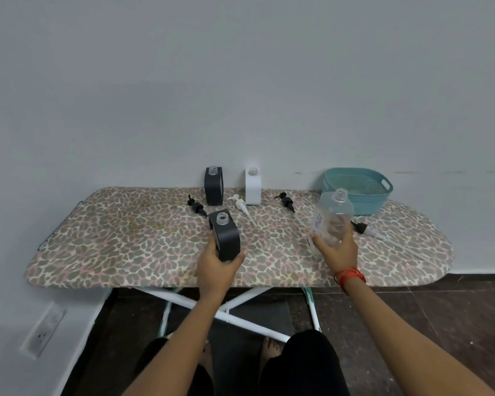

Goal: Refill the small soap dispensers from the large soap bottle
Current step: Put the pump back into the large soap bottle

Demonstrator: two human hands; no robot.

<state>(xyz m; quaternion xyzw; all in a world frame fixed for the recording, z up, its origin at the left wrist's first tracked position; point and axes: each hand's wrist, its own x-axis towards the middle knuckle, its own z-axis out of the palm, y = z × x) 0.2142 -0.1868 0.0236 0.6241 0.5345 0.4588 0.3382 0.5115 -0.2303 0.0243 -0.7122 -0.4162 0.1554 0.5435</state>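
The scene is lit softly, evenly and rather dimly, with a cool grey cast. Faint shadows are cast on the ironing board (112,238) beyond the fingers (238,258), at the base of the white dispenser (253,190). The black dispenser (226,238) gripped by the left hand (216,268) is rendered as a flat dark mass. Pale highlights are seen on the clear bottle (330,212) above the fingers of the right hand (339,251). Fine detail is smeared. Away from the fingers, the board's outline is bowed.
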